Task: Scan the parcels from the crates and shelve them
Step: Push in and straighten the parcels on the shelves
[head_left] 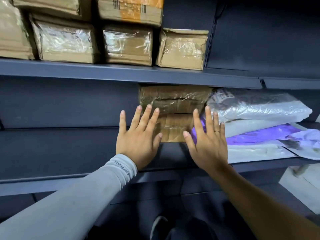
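Observation:
A brown cardboard parcel (174, 108) wrapped in clear tape stands on the middle shelf (60, 149) of a dark metal rack, pushed in under the shelf above. My left hand (138, 139), in a grey sleeve, is spread flat in front of the parcel's left side, fingers straight. My right hand (206, 141), with a ring on one finger, is spread the same way at the parcel's right side. Neither hand holds anything. Whether the fingertips touch the parcel I cannot tell.
Several taped cardboard boxes (128, 44) fill the upper shelf (121, 71). A stack of white and purple plastic mailer bags (256, 125) lies right of the parcel. The middle shelf left of the parcel is bare. My shoe (158, 226) shows on the floor below.

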